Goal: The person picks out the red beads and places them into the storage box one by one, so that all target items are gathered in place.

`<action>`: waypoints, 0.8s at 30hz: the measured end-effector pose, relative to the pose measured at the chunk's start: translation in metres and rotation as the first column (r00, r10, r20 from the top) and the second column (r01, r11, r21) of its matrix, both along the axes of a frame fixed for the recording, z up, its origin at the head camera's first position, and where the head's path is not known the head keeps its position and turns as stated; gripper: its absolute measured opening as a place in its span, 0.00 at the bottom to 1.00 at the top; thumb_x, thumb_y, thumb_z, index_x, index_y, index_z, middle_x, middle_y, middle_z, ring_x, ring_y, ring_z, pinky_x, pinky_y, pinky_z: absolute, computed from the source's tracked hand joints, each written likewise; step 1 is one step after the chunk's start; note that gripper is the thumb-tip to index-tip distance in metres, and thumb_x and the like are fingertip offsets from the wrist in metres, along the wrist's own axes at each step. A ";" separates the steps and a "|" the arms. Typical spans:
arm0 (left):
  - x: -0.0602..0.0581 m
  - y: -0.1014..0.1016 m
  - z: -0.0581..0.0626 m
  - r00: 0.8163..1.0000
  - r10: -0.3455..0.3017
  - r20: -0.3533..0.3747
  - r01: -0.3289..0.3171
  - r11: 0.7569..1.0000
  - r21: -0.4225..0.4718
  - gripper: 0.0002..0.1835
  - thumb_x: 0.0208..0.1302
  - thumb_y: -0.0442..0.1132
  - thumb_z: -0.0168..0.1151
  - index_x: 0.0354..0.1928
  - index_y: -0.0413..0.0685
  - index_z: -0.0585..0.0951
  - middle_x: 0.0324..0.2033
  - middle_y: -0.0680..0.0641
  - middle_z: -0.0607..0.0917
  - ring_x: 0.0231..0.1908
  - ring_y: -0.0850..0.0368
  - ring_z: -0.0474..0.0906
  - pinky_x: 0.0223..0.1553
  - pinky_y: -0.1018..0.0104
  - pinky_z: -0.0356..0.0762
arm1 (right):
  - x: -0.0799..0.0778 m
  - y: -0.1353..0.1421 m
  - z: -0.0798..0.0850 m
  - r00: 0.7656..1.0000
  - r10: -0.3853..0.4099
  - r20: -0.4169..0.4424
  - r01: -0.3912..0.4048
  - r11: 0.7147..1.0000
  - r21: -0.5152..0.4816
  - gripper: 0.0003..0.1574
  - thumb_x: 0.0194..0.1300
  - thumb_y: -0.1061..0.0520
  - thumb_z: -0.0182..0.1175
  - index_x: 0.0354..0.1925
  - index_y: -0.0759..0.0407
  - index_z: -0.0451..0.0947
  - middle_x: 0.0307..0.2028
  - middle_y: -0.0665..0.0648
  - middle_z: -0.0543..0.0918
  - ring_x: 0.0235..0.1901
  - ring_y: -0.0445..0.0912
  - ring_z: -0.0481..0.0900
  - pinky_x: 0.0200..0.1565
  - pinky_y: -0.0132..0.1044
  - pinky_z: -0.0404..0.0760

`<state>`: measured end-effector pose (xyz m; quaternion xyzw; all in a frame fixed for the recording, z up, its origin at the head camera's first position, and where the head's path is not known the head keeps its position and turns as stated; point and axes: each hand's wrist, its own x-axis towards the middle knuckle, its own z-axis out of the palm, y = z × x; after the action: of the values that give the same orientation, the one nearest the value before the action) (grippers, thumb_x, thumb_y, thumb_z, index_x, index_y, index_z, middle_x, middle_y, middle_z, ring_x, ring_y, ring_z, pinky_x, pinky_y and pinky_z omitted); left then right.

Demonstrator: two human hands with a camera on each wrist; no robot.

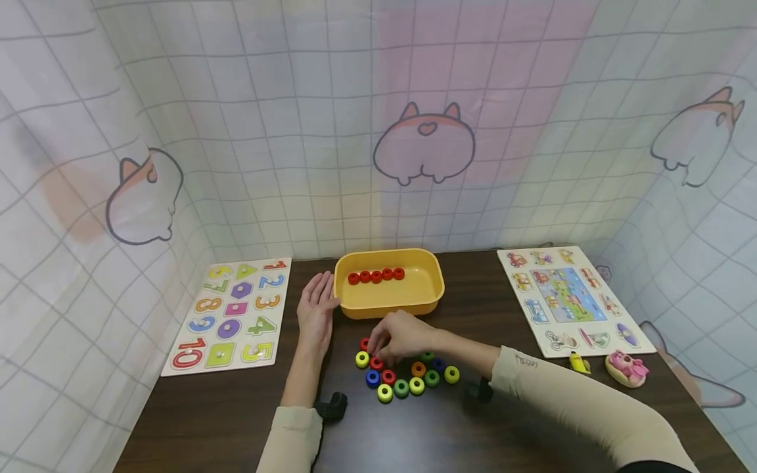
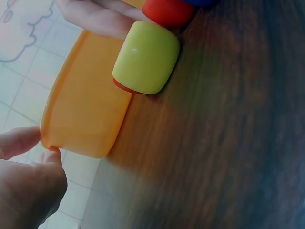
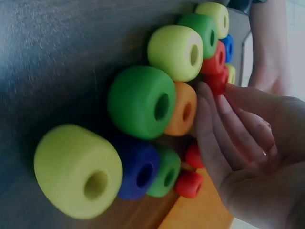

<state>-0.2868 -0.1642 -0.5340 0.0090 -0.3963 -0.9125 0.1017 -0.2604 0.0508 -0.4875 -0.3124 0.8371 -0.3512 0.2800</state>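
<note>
In the head view, my left hand (image 1: 316,312) lies at the left side of a yellow plastic tray (image 1: 437,289), fingers extended along it and the thumb at its rim. The left wrist view shows that hand's fingertips (image 2: 51,153) against the tray's end wall. My right hand (image 1: 405,336) reaches down among loose beads in front of the tray. Its thumb and fingertips pinch a red bead (image 3: 217,82), seen in the right wrist view. Close around it are a yellow bead (image 1: 362,359), a blue bead (image 1: 372,378) and another red bead (image 1: 388,376).
Several red beads (image 1: 376,276) stand in a row inside the tray. More green, yellow, orange and blue beads lie under the right forearm. A number puzzle board (image 1: 227,316) is at left, a picture puzzle board (image 1: 576,302) at right, with small toys (image 1: 627,368) near it.
</note>
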 end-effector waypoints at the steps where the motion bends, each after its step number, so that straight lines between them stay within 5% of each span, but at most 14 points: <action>1: 0.000 0.000 0.000 1.000 0.003 0.002 -0.003 1.000 -0.005 0.39 0.56 0.09 0.47 0.69 0.41 0.62 0.70 0.37 0.64 0.69 0.50 0.64 0.71 0.55 0.56 | 0.000 0.000 -0.002 1.000 -0.008 0.008 0.008 1.000 -0.002 0.07 0.60 0.61 0.68 0.38 0.54 0.86 0.31 0.49 0.87 0.26 0.49 0.87 0.30 0.41 0.87; 13: 0.000 0.000 0.000 1.000 0.005 0.012 -0.005 1.000 -0.012 0.39 0.55 0.09 0.49 0.69 0.42 0.63 0.69 0.39 0.66 0.68 0.51 0.66 0.70 0.57 0.60 | 0.001 -0.003 -0.004 0.992 -0.047 0.120 0.053 0.998 -0.047 0.08 0.59 0.64 0.68 0.39 0.57 0.86 0.32 0.56 0.88 0.27 0.51 0.87 0.31 0.45 0.88; 24: -0.001 0.000 -0.001 1.000 0.013 0.024 -0.012 1.000 -0.019 0.39 0.56 0.10 0.50 0.68 0.43 0.63 0.69 0.39 0.66 0.68 0.51 0.66 0.68 0.60 0.64 | -0.016 0.000 0.028 0.980 -0.088 0.180 0.106 0.990 -0.096 0.11 0.59 0.65 0.67 0.43 0.60 0.85 0.34 0.57 0.88 0.29 0.56 0.88 0.33 0.49 0.87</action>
<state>-0.2881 -0.1643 -0.5349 0.0216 -0.4059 -0.9079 0.1026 -0.2764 0.0503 -0.4597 -0.2533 0.8038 -0.4340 0.3184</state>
